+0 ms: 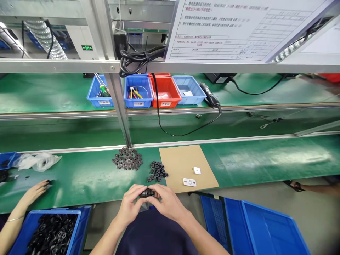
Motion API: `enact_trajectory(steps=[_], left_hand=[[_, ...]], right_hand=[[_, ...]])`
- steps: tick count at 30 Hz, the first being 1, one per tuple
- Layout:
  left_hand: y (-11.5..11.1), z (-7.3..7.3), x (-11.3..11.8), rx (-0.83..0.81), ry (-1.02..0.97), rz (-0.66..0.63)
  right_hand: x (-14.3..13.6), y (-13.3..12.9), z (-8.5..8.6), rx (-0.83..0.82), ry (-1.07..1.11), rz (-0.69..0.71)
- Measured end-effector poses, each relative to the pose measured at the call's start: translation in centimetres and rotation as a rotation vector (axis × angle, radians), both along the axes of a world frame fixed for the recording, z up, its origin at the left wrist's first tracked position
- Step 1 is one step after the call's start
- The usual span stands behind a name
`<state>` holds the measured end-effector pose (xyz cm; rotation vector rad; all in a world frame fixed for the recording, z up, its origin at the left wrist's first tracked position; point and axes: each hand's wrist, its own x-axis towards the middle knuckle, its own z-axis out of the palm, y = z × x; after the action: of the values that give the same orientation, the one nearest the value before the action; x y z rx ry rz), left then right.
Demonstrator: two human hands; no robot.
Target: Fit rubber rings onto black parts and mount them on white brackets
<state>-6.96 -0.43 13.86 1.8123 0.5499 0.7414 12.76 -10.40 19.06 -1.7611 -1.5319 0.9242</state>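
Green worktop: the brown sheet is carried on it.
Blue crate: seen to the right of the brown sheet and nearer the body.
Right hand: held before the sheet's near left corner; the forearm is slanted inward, the fingers are bent and closed on one end of the black part.
Left hand: held left of the sheet; the forearm is angled up and inward, the fingers are curled and closed on the other end.
Grey discs: spread well left of the sheet.
Black rings: heaped just beside its left edge.
Black part: held roughly level between both hands, near the sheet's near left corner.
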Motion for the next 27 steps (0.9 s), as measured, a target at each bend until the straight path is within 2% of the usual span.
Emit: enact_trajectory(steps=[2, 6, 8, 13, 15, 21, 24, 27], left_hand=[[-0.1, 0.1, 0.3, -0.061, 0.013, 0.002], [-0.4, 0.2, 0.9, -0.333, 0.055, -0.02], [-0.6, 0.4, 1.2, -0.367, 0.057, -0.03], [-0.9, 1.0, 1.5, -0.162, 0.079, -0.012], [-0.9, 1.0, 1.4, -0.111, 0.081, -0.001], [-1.0, 0.8, 0.9, 0.129, 0.025, -0.049], [-1.2, 0.7, 0.7, 0.241, -0.005, -0.06], [-1.2, 0.7, 0.6, 0.227, 0.018, -0.06]], right_hand=[[0.2, -0.2, 0.2, 0.052, 0.021, 0.014], [1.0, -0.7, 0.2, 0.219, -0.005, 0.081], [1.2, -0.9, 0.3, 0.225, -0.052, 0.094], [0.9, -1.3, 0.7, -0.055, -0.163, -0.037], [0.8, -1.5, 0.6, -0.069, -0.14, -0.061], [0.2, -1.8, 0.3, 0.028, 0.084, -0.103], [-0.8, -1.4, 0.6, -0.081, 0.13, -0.204], [-1.1, -1.3, 0.7, -0.163, 0.156, -0.232]])
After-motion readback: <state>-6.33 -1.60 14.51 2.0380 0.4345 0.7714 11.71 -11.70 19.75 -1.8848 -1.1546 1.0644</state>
